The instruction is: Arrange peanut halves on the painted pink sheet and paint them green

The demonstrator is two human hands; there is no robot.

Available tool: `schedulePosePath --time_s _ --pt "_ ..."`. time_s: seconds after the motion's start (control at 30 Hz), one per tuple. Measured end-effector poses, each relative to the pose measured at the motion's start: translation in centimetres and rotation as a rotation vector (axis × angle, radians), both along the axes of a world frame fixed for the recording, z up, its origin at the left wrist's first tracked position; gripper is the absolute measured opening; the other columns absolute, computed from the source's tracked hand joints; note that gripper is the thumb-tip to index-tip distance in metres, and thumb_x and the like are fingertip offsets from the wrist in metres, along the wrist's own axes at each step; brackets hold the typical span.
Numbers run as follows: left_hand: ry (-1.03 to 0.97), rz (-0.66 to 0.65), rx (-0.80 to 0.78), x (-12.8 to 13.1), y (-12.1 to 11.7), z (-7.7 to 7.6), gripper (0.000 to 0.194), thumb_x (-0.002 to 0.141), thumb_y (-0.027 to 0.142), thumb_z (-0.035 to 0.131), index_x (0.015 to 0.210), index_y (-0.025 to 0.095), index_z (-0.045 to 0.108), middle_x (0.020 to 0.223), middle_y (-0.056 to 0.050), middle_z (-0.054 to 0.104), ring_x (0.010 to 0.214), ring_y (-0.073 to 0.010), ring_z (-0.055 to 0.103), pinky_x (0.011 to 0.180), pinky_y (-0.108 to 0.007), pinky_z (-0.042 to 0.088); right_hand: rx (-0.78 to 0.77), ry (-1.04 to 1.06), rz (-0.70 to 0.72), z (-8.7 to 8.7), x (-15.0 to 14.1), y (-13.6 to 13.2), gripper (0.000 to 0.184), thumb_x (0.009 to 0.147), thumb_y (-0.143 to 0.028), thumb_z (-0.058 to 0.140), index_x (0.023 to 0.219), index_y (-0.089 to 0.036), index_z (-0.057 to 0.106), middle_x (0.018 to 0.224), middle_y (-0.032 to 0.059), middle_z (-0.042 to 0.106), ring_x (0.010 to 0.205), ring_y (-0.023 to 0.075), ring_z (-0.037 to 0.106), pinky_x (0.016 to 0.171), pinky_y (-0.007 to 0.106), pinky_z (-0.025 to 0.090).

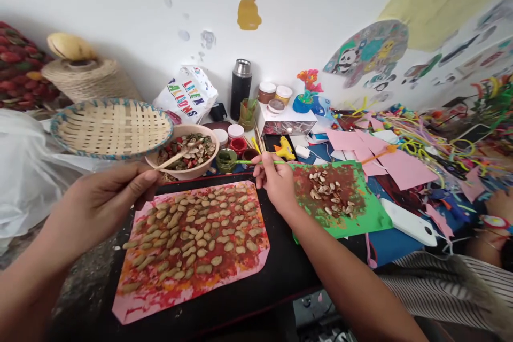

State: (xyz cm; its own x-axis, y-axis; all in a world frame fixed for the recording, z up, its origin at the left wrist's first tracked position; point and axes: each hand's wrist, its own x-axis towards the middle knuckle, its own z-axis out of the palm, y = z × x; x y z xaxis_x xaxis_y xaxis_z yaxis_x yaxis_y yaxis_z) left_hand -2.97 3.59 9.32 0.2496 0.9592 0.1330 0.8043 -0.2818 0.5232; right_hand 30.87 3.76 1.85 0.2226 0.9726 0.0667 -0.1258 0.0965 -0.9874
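Observation:
My left hand [120, 187] is closed in a pinch on a pale wooden stick [174, 159], which reaches over the pink bowl [180, 172] of painted shells. Between the fingertips of my right hand [276, 179] is a thin green paintbrush [246, 162]. Its left end points over a jar of green paint [226, 160]; the bristles are hard to make out. Below my hands lies a pink sheet [132, 310], smeared red and orange, with many unshelled peanuts [196, 232] spread over it. Right of it, a green sheet [374, 216] carries brown paint and several shell pieces [324, 189].
A woven basket [112, 128] and a twine spool [96, 80] stand at the left. Along the wall are a black thermos [241, 88], a white drawer box [286, 120] and a yellow glue gun [285, 148]. Pink paper pieces [404, 168] and another person's arm [495, 232] are at the right.

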Motion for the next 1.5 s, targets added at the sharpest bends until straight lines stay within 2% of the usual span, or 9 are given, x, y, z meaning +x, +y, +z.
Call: schedulePosePath --time_s 0.13,0.23,0.43,0.57,0.77,0.9,1.07,1.33,1.5 --pt "-0.205 0.006 -0.081 -0.7 -0.9 -1.3 0.055 0.103 0.081 0.061 0.099 0.032 0.086 0.084 -0.001 0.087 0.066 -0.0227 0.075 0.064 -0.031 0.061 0.006 -0.014 -0.019 0.4 -0.2 0.0 0.066 0.1 -0.088 0.085 0.09 -0.023 0.08 0.067 -0.0037 0.069 0.043 0.0093 0.057 0.042 0.023 0.04" --pt "-0.252 -0.026 -0.151 -0.4 -1.1 -2.2 0.059 0.105 0.083 0.061 0.117 0.031 0.085 0.081 0.001 0.084 0.062 -0.0214 0.071 0.062 -0.031 0.059 0.006 -0.03 -0.024 0.4 -0.4 -0.2 0.067 0.099 -0.089 0.085 0.09 -0.023 0.081 0.065 -0.0039 0.069 0.043 0.0091 0.056 0.042 0.022 0.04" --pt "-0.151 -0.215 -0.179 1.2 -0.9 -2.6 0.054 0.11 0.077 0.053 0.097 0.03 0.076 0.08 0.0 0.082 0.071 -0.0236 0.074 0.07 -0.032 0.058 -0.004 -0.031 -0.047 0.4 0.0 -0.5 0.066 0.098 -0.088 0.086 0.091 -0.023 0.082 0.068 -0.0029 0.072 0.043 0.0092 0.057 0.041 0.023 0.039" --pt "-0.144 -0.259 -0.138 2.7 0.2 -2.4 0.051 0.11 0.07 0.054 0.101 0.029 0.081 0.093 -0.002 0.088 0.08 -0.024 0.077 0.078 -0.032 0.058 -0.014 -0.014 -0.076 0.5 0.4 -0.3 0.062 0.101 -0.083 0.087 0.091 -0.023 0.082 0.071 -0.0004 0.075 0.044 0.0098 0.058 0.04 0.023 0.037" --pt "-0.067 -0.331 -0.18 4.5 2.3 -3.1 0.051 0.11 0.071 0.051 0.113 0.031 0.083 0.091 -0.004 0.089 0.078 -0.0285 0.08 0.074 -0.034 0.056 -0.022 0.063 -0.109 0.0 0.9 -0.2 0.07 0.093 -0.091 0.093 0.083 -0.024 0.076 0.061 -0.0056 0.064 0.042 0.0099 0.054 0.038 0.022 0.032" --pt "-0.078 -0.39 -0.147 4.6 2.6 -3.7 0.049 0.112 0.072 0.053 0.109 0.03 0.079 0.087 -0.003 0.086 0.07 -0.0252 0.075 0.07 -0.032 0.053 -0.016 0.079 -0.157 -0.3 1.4 0.1 0.075 0.087 -0.096 0.094 0.08 -0.025 0.072 0.056 -0.0082 0.057 0.039 0.0094 0.05 0.037 0.022 0.029" --pt "-0.131 -0.345 -0.144 4.5 2.6 -3.7 0.043 0.109 0.068 0.059 0.101 0.029 0.076 0.084 -0.001 0.084 0.068 -0.0219 0.074 0.068 -0.03 0.053 -0.021 0.055 -0.119 -0.1 1.2 0.6 0.074 0.092 -0.096 0.089 0.082 -0.024 0.076 0.056 -0.0069 0.058 0.039 0.0101 0.05 0.038 0.023 0.033" --pt "-0.231 -0.362 -0.119 5.4 3.4 -3.1 0.035 0.108 0.059 0.065 0.098 0.028 0.078 0.09 0.0 0.086 0.081 -0.0211 0.076 0.078 -0.03 0.057 -0.015 -0.012 -0.039 -0.3 1.0 0.3 0.069 0.101 -0.091 0.083 0.095 -0.023 0.084 0.068 -0.0016 0.074 0.042 0.0109 0.059 0.039 0.023 0.038" --pt "-0.234 -0.42 -0.159 5.6 3.8 -3.3 0.036 0.11 0.058 0.068 0.102 0.027 0.083 0.102 -0.001 0.09 0.092 -0.0225 0.082 0.086 -0.032 0.06 -0.021 -0.038 -0.055 -0.3 1.7 -0.1 0.069 0.101 -0.092 0.083 0.089 -0.024 0.079 0.064 -0.0034 0.068 0.042 0.0113 0.058 0.039 0.023 0.036"
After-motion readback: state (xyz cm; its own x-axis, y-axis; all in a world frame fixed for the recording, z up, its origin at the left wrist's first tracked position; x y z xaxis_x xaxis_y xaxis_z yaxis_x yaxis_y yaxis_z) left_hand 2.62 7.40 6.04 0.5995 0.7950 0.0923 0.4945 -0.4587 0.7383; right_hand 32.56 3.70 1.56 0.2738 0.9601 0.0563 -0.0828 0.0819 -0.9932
